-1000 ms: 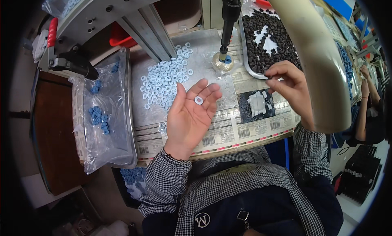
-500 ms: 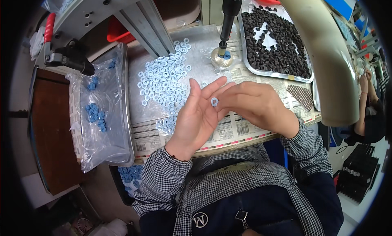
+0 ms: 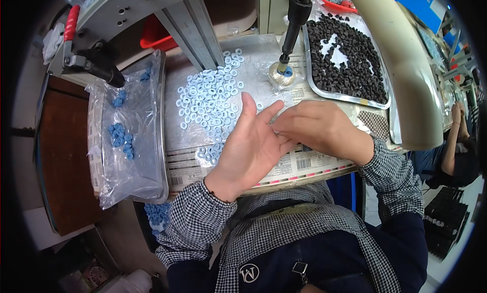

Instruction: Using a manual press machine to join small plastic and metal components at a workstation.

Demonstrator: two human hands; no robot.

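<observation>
My left hand [image 3: 248, 146] lies palm up over the table's printed sheet, fingers spread. My right hand [image 3: 319, 128] reaches across with its fingertips pressed together against the left palm. Whatever sits between them is hidden. A loose heap of pale blue rings [image 3: 210, 98] lies just beyond my left fingertips. Behind the hands a black vertical press tool [image 3: 293, 29] comes down onto a small round fixture [image 3: 282, 74] with a blue piece on top.
A metal tray [image 3: 324, 93] of small black parts [image 3: 350, 65] stands at the back right. On the left, a plastic-lined tray [image 3: 154, 141] holds darker blue parts [image 3: 120, 138]. A curved cream machine arm [image 3: 401, 65] runs along the right. Another person [image 3: 454, 151] sits at far right.
My right hand came back from the black-parts tray and met the left palm. The pale ring seen on the left palm earlier is now covered by the right fingers.
</observation>
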